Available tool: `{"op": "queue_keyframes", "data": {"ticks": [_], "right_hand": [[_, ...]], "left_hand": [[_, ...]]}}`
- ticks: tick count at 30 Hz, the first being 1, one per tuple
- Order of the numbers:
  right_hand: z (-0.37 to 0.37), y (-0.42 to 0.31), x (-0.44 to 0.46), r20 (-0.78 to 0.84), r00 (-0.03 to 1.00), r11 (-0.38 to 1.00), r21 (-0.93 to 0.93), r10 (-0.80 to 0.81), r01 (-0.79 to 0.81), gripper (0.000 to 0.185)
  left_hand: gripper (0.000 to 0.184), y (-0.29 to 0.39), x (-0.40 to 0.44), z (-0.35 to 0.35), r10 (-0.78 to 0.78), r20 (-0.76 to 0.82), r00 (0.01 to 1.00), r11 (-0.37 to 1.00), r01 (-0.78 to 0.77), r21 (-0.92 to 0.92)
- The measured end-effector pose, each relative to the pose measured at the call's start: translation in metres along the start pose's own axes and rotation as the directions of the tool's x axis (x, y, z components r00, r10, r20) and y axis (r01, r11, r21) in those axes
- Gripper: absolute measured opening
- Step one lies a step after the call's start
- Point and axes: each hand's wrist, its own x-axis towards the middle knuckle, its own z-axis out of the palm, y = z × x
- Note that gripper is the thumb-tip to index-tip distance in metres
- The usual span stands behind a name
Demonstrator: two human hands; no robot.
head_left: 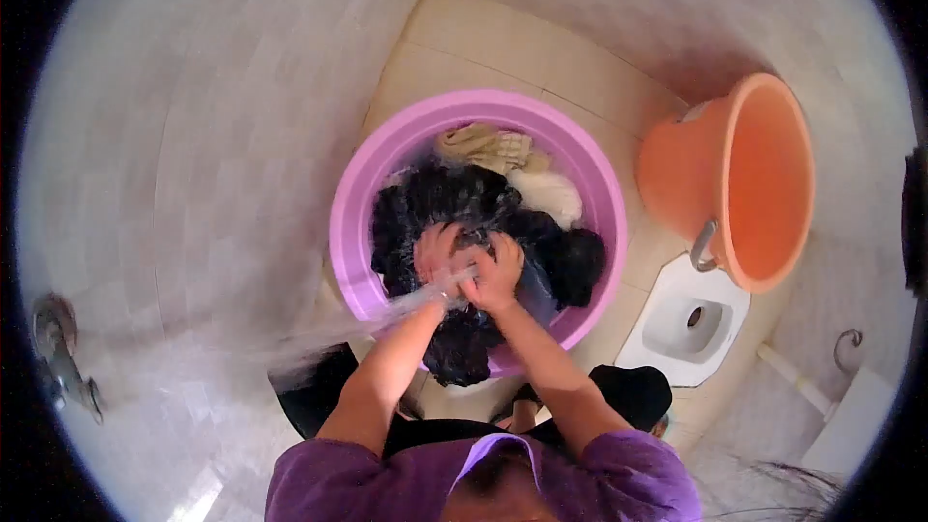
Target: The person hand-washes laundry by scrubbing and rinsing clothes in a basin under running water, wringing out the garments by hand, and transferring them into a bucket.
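Dark clothes (445, 195) lay bunched inside purple basin (604, 184). Left hand (441, 256) and right hand (496, 278) worked close together over basin's middle, on the clothes; fingers bent, grip on cloth could not be told. Water stream (406, 307) crossed basin's near-left rim. Orange bucket (681, 169) stood right of basin.

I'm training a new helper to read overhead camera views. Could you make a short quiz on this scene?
1. Multiple choice: what colour is the basin? A) green B) pinkish purple C) yellow
2. True or false: the left hand and right hand are both at the dark clothes in the basin.
3. Fill the gap: the orange bucket is on the person's ____ side of the basin.

Key: 1 B; 2 true; 3 right
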Motion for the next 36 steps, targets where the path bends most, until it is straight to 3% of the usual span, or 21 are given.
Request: {"op": "queue_keyframes", "data": {"ticks": [4,6,8,9,11,13,15,16,17,18,19,21,22,23,24,26,28,30,32,34,36], "right_hand": [[0.016,0.001,0.045,0.049,0.994,0.989,-0.115,0.103,-0.096,0.015],[0.023,0.007,0.066,0.032,0.998,0.993,-0.109,0.059,-0.055,0.018],[0.035,0.014,0.079,0.096,0.993,0.993,-0.110,0.064,-0.053,0.019],[0.040,0.020,0.086,0.233,0.965,0.990,-0.093,0.123,-0.104,0.020],[0.055,0.032,0.099,0.190,0.980,0.988,-0.148,0.065,-0.037,0.022],[0.056,0.036,0.117,0.145,0.989,0.979,-0.203,0.000,0.030,0.024],[0.038,0.033,0.144,0.639,0.767,0.890,-0.384,0.064,0.246,0.035],[0.051,0.055,0.145,0.629,0.775,0.886,-0.391,0.060,0.249,0.035],[0.077,0.087,0.139,0.610,0.783,0.989,0.010,-0.126,0.151,0.033],[0.089,0.103,0.135,0.521,0.804,0.907,0.418,-0.288,0.055,0.030],[0.079,0.089,0.134,0.525,0.802,0.910,0.412,-0.286,0.054,0.030],[0.053,0.054,0.142,0.671,0.713,0.908,-0.140,-0.206,0.394,0.027],[0.031,0.024,0.135,0.671,0.712,0.909,-0.140,-0.205,0.393,0.027],[0.005,-0.013,0.117,0.541,0.840,0.979,-0.190,0.037,0.080,0.026],[-0.013,-0.039,0.091,0.397,0.868,0.952,-0.186,0.299,-0.242,0.024],[-0.043,-0.040,0.033,0.210,0.976,0.998,-0.058,0.050,-0.039,0.020],[-0.079,-0.038,-0.012,0.220,0.973,0.982,0.156,0.071,-0.107,0.026],[-0.081,-0.034,-0.014,0.105,0.992,0.986,0.142,0.076,-0.090,0.033],[-0.062,-0.025,-0.009,0.008,0.981,0.964,0.183,0.196,-0.194,0.049],[-0.043,-0.025,-0.009,0.071,0.990,0.990,-0.082,0.118,-0.112,0.054],[-0.033,-0.016,-0.005,-0.030,0.997,0.996,-0.049,0.071,-0.073,0.047]], "left_hand": [[0.032,-0.030,0.025,0.020,0.035,-0.055,0.998,0.997,-0.038,-0.062],[0.031,-0.042,0.038,0.026,-0.248,0.210,0.946,0.960,0.269,-0.077],[0.029,-0.064,0.051,0.032,-0.209,0.302,0.930,0.974,0.226,-0.022],[0.028,-0.086,0.050,0.047,-0.136,0.292,0.947,0.989,0.148,-0.020],[0.027,-0.100,0.066,0.056,-0.053,0.269,0.962,0.998,0.059,-0.016],[0.031,-0.093,0.098,0.050,0.255,0.157,0.954,0.961,-0.231,-0.154],[0.034,-0.065,0.125,0.034,-0.010,0.308,0.951,0.966,-0.071,0.249],[0.034,-0.060,0.135,0.035,0.003,0.299,0.954,0.966,-0.080,0.247],[0.035,-0.057,0.141,0.035,-0.150,0.392,0.908,0.957,0.033,0.289],[0.037,-0.053,0.137,0.034,-0.300,0.473,0.829,0.930,0.142,0.340],[0.037,-0.042,0.122,0.024,-0.298,0.475,0.828,0.932,0.144,0.334],[0.042,-0.021,0.103,0.006,-0.460,0.527,0.715,0.888,0.389,0.247],[0.042,-0.019,0.086,0.001,-0.460,0.528,0.714,0.888,0.389,0.247],[0.044,-0.017,0.061,-0.005,-0.375,0.393,0.840,0.887,0.449,-0.112],[0.047,-0.015,0.036,-0.012,-0.339,0.206,0.918,0.794,0.397,-0.460],[0.048,0.014,0.003,-0.025,-0.262,0.134,0.956,0.846,0.294,-0.445],[0.052,0.046,-0.022,-0.044,-0.086,-0.020,0.996,0.919,0.072,-0.387],[0.054,0.050,-0.045,-0.037,0.127,0.006,0.992,0.984,-0.126,0.130],[0.052,0.038,-0.045,-0.015,0.096,-0.067,0.993,0.994,-0.093,0.054],[0.052,0.021,-0.042,-0.002,0.072,-0.104,0.992,0.997,-0.073,-0.003],[0.048,0.014,-0.036,0.006,0.147,-0.184,0.972,0.989,-0.141,0.047]]}}
